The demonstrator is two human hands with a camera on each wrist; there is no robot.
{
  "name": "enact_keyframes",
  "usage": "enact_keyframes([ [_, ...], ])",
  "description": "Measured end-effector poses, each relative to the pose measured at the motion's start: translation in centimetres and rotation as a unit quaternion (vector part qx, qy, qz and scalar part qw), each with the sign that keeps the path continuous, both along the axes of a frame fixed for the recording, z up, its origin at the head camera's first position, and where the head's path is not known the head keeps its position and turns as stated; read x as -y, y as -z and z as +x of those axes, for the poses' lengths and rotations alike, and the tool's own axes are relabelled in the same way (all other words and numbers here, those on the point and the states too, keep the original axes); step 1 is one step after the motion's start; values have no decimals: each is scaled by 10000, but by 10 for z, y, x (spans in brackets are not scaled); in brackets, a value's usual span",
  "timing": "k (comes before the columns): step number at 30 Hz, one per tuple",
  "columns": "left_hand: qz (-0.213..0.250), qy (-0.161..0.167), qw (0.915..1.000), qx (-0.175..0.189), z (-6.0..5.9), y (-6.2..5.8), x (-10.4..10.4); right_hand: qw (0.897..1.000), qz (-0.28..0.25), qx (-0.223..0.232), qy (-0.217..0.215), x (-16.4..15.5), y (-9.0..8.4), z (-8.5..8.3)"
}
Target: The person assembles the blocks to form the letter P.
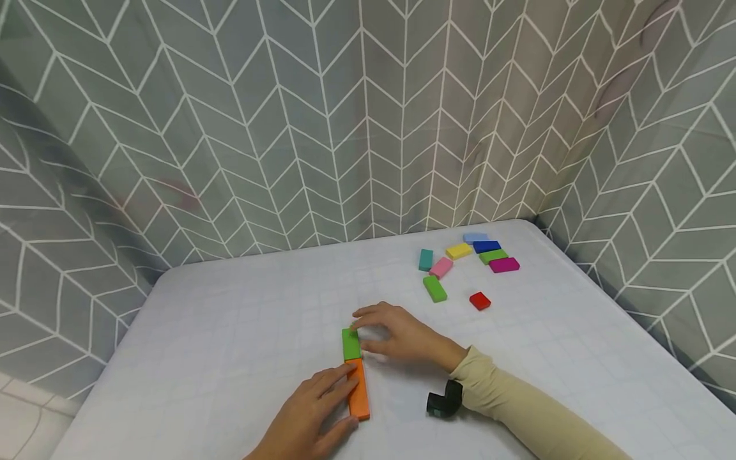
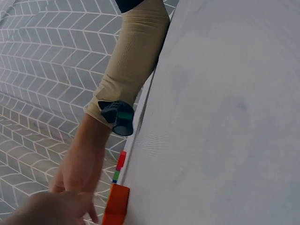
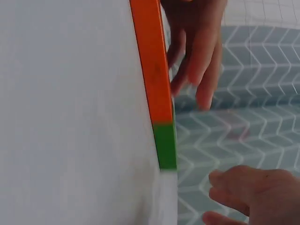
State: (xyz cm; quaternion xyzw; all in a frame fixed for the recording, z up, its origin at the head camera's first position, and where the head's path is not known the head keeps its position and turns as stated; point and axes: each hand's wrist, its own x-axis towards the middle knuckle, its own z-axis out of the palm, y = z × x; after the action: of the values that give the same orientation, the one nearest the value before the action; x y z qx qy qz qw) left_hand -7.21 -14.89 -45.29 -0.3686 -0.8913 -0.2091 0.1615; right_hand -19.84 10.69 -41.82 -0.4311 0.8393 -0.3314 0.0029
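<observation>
A grey curtain [image 1: 345, 128] with white lines hangs behind the white table [image 1: 230, 332].

white-topped desk [image 1: 230, 332] | orange oblong block [image 1: 359, 399] end-to-end with green oblong block [image 1: 351, 345] | small red block [image 1: 480, 301] | multicoloured oblong blocks [image 1: 459, 251] toward far-right corner

No lettering, label, brand, number or sign can be read in any view.
</observation>
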Motion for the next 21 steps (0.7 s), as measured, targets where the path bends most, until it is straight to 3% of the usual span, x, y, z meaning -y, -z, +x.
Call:
enact_keyframes([
  [3,276,-278,9992,-31,-3,0,-1,9977,1,-261,633,-22,-4,-10],
  [6,354,-516,9979,185,-12,-1,-6,9867,335,-660,1448,-56,-3,-22],
  [9,218,-584,9969,478,-23,0,-11,9754,737,-635,1977,-89,-1,-31],
  [15,134,-583,9956,717,-31,3,-13,9799,736,56,1851,-118,-4,-44],
  [21,158,-646,9943,831,-30,7,-13,9848,480,252,1649,-117,-5,-47],
])
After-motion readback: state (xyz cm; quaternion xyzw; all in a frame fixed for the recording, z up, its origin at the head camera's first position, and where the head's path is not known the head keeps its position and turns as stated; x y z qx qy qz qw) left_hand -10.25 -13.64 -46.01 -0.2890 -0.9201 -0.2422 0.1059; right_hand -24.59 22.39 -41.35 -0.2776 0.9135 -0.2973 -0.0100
